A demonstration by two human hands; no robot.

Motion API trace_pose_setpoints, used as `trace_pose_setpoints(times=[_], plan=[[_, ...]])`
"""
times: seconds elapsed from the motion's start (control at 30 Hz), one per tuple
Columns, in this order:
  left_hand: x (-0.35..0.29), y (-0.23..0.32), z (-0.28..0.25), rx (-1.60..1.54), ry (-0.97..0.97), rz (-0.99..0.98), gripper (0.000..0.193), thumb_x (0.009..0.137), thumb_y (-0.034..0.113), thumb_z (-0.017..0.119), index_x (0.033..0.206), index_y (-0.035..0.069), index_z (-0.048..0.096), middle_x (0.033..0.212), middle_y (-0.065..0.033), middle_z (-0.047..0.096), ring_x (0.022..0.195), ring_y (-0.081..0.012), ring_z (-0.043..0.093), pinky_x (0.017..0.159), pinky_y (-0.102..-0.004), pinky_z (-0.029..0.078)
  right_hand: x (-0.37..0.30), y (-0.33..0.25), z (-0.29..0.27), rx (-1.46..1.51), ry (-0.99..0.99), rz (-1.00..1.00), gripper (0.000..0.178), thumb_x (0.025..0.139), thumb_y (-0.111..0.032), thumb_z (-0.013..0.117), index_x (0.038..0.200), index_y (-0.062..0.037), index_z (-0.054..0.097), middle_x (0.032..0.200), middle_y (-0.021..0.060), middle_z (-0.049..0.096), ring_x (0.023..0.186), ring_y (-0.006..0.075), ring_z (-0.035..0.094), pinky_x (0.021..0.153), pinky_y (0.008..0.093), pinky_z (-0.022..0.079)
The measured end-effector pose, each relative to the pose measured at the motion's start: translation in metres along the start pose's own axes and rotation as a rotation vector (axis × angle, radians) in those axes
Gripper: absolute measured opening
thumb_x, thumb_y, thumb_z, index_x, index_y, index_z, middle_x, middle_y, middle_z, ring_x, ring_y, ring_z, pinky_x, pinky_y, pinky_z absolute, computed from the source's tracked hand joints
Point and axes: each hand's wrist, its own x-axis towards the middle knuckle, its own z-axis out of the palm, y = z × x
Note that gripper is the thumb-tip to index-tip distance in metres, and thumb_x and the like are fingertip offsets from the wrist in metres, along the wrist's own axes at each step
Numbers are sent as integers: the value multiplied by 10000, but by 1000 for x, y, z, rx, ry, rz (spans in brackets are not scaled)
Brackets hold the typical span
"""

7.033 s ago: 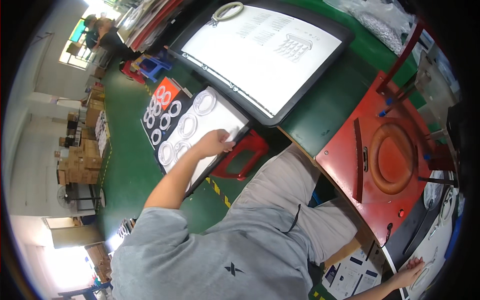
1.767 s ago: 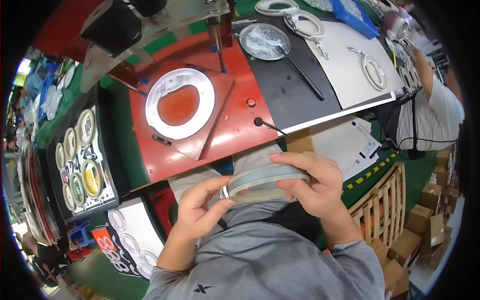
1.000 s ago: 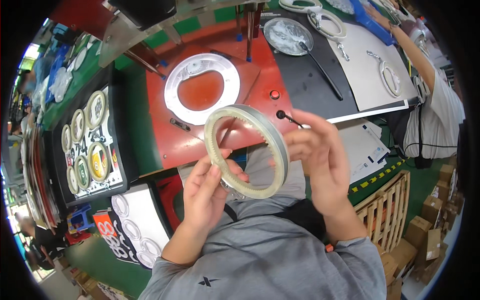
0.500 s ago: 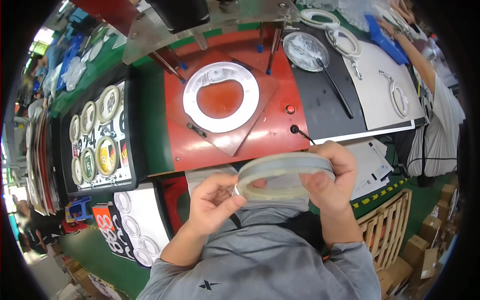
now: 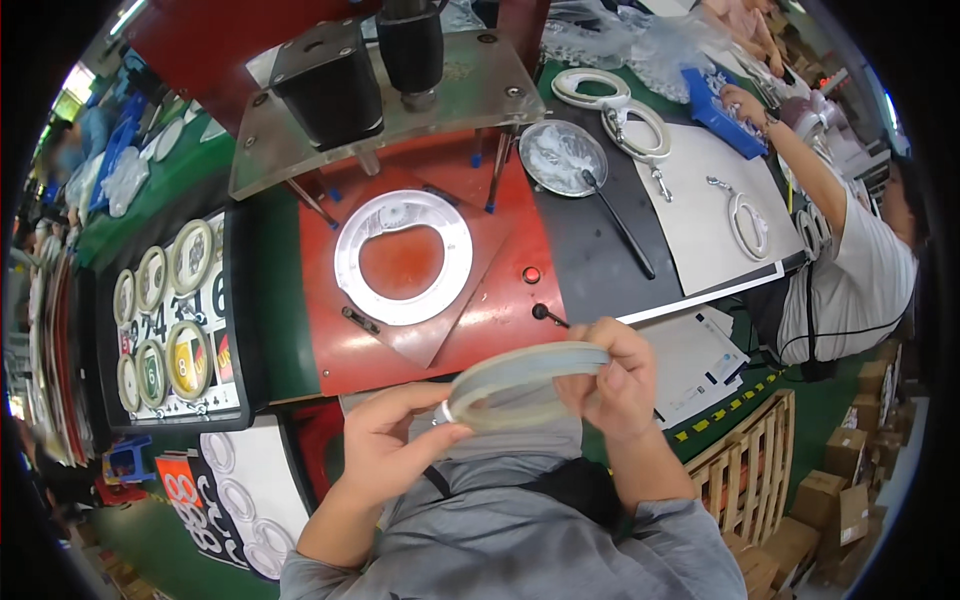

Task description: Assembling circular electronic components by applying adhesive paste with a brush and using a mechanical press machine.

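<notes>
A pale, translucent ring (image 5: 530, 367) with a greyish band round its side is held in front of my body, tilted with its right end higher. My left hand (image 5: 395, 445) pinches its left end between thumb and fingers, by a small shiny metal piece (image 5: 443, 411). On the other end, my right hand (image 5: 617, 385) is closed, fingers on the rim. Beyond them, a white ring-shaped plate (image 5: 352, 262) lies in the red press base (image 5: 500, 335), apart from both hands.
Above the base hangs a clear press plate (image 5: 440, 100) on posts. To the right are a red button (image 5: 531, 274), a dish of white paste (image 5: 550, 150), a black-handled tool (image 5: 628, 240) and more rings (image 5: 640, 130). A co-worker's hand (image 5: 745, 103) reaches into a blue bin (image 5: 722, 118).
My view has shifted, so the bench sits lower and further left in the picture. The held ring has tilted, its right end rising, and my right fingers have shifted on its rim.
</notes>
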Motion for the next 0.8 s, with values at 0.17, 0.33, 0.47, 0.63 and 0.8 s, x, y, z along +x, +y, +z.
trace_pose_setpoints(times=[0.17,0.33,0.47,0.63,0.8], plan=[[-6,2,-22,20,122,-29,357,906,-101,736,1255,-130,666,1157,-201,759,1086,-249,732,982,-359,577,57,-14,-57,-664,464,-107,226,1077,-202,622,1119,17,660,960,104,703,868,166,680,799,289,534],[-5,-7,-26,-30,141,-37,360,928,-115,695,1285,-119,652,1194,-197,748,1117,-234,715,1001,-348,561,63,3,-133,-1406,528,-149,333,952,-162,757,1216,13,651,1107,163,665,987,285,656,908,399,533],[-6,-11,-30,5,174,-49,366,939,-116,681,1303,-111,641,1207,-197,742,1124,-230,710,997,-341,560,71,7,-128,-1539,508,-10,237,955,-138,751,1120,15,675,1040,170,680,939,304,663,876,393,541],[-4,-13,-31,-3,152,-65,358,944,-114,675,1300,-113,636,1205,-199,743,1121,-234,712,991,-341,564,92,1,-125,-1275,654,-146,172,971,-108,725,1073,26,689,972,188,741,900,338,734,819,392,572],[-3,-13,-34,-6,141,-56,349,941,-123,670,1288,-120,636,1201,-199,742,1124,-231,711,994,-341,563,136,5,-119,-1360,553,-242,162,965,-136,729,1051,1,744,974,189,763,879,357,742,790,389,572]])
